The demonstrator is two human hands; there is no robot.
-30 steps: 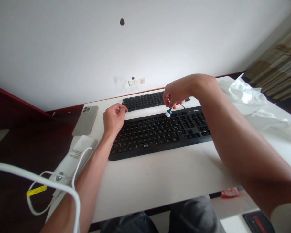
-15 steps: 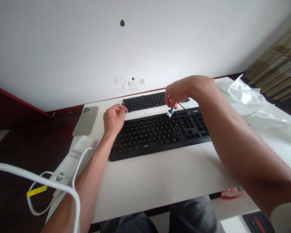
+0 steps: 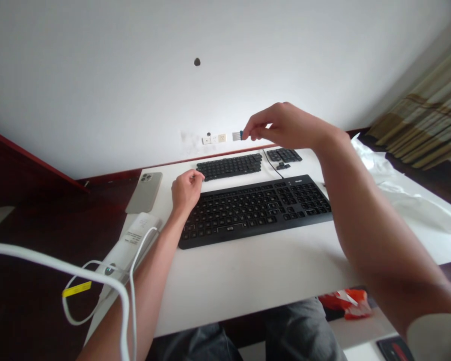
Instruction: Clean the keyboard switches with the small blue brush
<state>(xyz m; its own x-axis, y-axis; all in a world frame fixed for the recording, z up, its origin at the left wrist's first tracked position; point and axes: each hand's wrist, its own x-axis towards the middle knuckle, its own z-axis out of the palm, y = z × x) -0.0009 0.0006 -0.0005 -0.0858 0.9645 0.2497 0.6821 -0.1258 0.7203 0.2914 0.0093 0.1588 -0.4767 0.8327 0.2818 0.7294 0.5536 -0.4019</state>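
The right hand (image 3: 281,128) is raised above the far edge of the white desk (image 3: 255,281), its thumb and fingers pinched together on a small brush (image 3: 238,135) with a blue collar and pale bristles; the bristle end points left, in front of the wall and clear of everything on the desk. The left hand (image 3: 186,190) rests at the upper left corner of the black keyboard (image 3: 255,208), fingers curled in with the thumb against the forefinger; whether anything sits between them cannot be told.

Behind the keyboard, near the wall, lies a flat block of loose black keycaps (image 3: 229,166), and to its right a smaller block of keycaps (image 3: 284,155) with a stray piece just in front of it. A thin black cable (image 3: 272,166) runs between the two blocks to the keyboard's back edge.

A phone (image 3: 145,192) lies face down at the desk's left edge. Nearer, a white power strip (image 3: 130,245) overhangs the same edge with a white cord (image 3: 75,278) looping from it, a yellow tag on the cord. Crumpled clear plastic (image 3: 409,195) lies on the right of the desk.
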